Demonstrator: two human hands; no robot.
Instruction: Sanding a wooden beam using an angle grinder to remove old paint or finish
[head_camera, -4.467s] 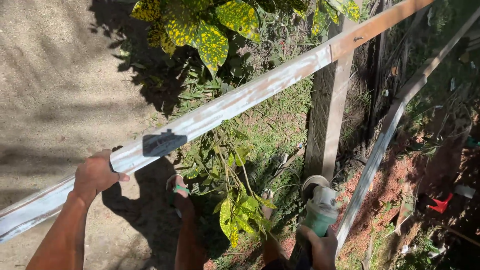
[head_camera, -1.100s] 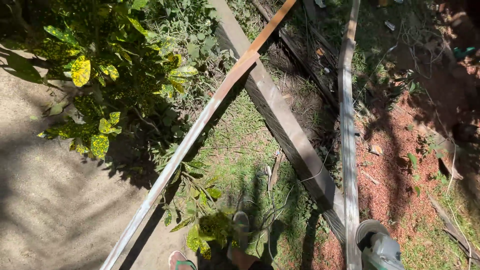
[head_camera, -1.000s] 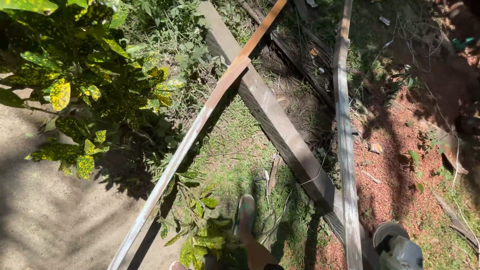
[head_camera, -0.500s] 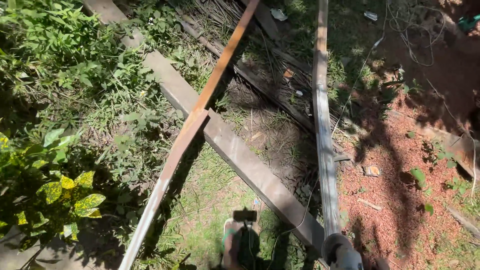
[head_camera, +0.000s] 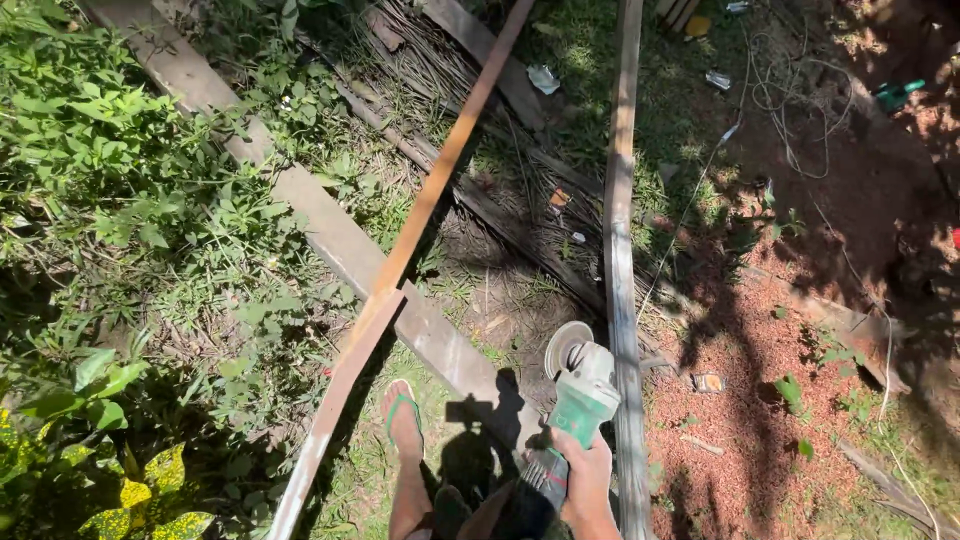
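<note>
My right hand (head_camera: 585, 475) grips a green and white angle grinder (head_camera: 577, 384) low in the view, its disc pointing away from me beside a long grey metal bar (head_camera: 618, 220). A second long bar (head_camera: 420, 220), rusty brown at the far end and pale at the near end, runs diagonally on my left. My left hand is out of sight. My foot in a green flip-flop (head_camera: 402, 420) stands on the grass between the bars.
A long concrete beam (head_camera: 330, 235) lies diagonally under the bars. Leafy plants (head_camera: 120, 230) fill the left side. Red dirt, loose cord (head_camera: 790, 100) and small litter cover the right. A green tool (head_camera: 895, 95) lies at the far right.
The view has swung from the left bushes toward the ground ahead. The grinder has come up into view in my right hand. My left hand, earlier on the pale bar, has left the view.
</note>
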